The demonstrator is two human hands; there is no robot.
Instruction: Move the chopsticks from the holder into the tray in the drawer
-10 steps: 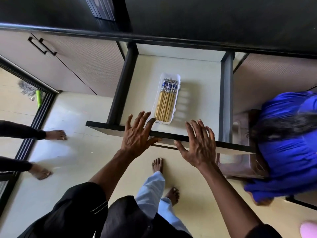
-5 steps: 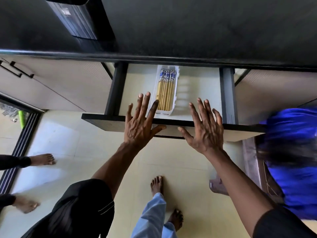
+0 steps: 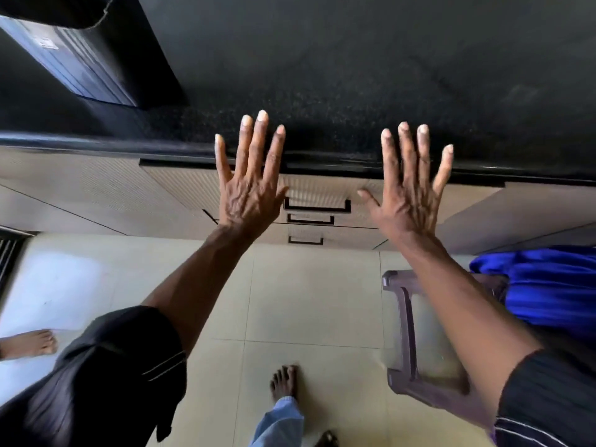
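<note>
Black granite counter [image 3: 354, 75], beige floor tiles [image 3: 309, 301].

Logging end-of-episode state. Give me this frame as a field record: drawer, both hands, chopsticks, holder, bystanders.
drawer: top drawer shut, front flush with neighbours
left hand: left hand open, fingers spread, empty, raised in front of counter edge
right hand: right hand open, fingers spread, empty
chopsticks: not visible
tray: not visible
holder: dark holder on counter, contents cannot tell
bystanders: bare foot at left; blue garment by brown stool
</note>
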